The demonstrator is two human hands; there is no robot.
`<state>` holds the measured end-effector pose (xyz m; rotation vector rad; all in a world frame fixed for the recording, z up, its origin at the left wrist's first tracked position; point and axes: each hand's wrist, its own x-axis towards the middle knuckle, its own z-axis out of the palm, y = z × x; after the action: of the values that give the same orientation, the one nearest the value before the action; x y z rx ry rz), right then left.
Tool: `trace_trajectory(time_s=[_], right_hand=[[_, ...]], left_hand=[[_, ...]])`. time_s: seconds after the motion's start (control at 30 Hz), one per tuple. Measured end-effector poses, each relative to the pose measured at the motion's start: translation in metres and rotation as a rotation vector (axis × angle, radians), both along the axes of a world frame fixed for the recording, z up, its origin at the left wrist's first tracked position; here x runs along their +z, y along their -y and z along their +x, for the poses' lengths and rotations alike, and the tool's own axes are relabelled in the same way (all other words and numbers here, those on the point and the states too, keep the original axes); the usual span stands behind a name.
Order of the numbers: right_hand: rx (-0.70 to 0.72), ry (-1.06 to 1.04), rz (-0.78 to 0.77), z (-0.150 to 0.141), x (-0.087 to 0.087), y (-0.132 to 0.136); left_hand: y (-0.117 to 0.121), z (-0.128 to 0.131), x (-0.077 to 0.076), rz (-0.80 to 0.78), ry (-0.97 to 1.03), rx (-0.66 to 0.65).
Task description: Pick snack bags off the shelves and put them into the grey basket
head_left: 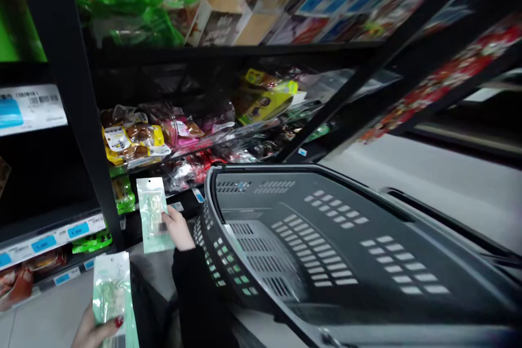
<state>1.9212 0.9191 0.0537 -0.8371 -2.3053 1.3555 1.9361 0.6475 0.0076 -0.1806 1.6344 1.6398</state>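
My left hand [98,330], at the lower left, grips pale green snack packets [110,285]; more than one seems stacked, judging by the edges. The thumb, with a red nail, presses on the front. Farther forward, my right hand [178,228] pinches a single pale green packet [153,215] by its right edge. This packet hangs upright with a small hole at its top, and its contents are blurred behind the clear front. A black sleeve [193,293] covers the right forearm, which passes along the left side of a grey shopping basket [253,201].
Shelves ahead hold yellow snack bags [134,141], green bags [142,5] and a yellow-green packet [265,103]. A black shelf post [77,92] stands at the left. Price labels [44,242] run along the shelf edges. The perforated basket fills the right side.
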Motion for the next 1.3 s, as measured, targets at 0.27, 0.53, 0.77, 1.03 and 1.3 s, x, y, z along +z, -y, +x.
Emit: trace_trajectory(time_s=[0.27,0.53,0.77,1.03,1.3], right_hand=[[-0.102,-0.172,-0.225,0.126,0.026,0.088],[-0.167,-0.151,-0.253,0.162,0.044,0.121],[-0.183,-0.181,-0.257,0.169,0.05,0.122],[-0.212,-0.179,-0.227,0.174,0.051,0.126],[-0.225,-0.212,-0.26,0.175,0.053,0.127]], left_hand=[[-0.003,0.011,0.008,0.009,-0.161,-0.124],[-0.015,0.02,0.016,0.027,-0.161,-0.239],[-0.015,0.021,0.016,0.041,-0.185,-0.235],[-0.014,0.024,0.017,0.026,-0.215,-0.232],[-0.016,0.026,0.023,0.016,-0.199,-0.24]])
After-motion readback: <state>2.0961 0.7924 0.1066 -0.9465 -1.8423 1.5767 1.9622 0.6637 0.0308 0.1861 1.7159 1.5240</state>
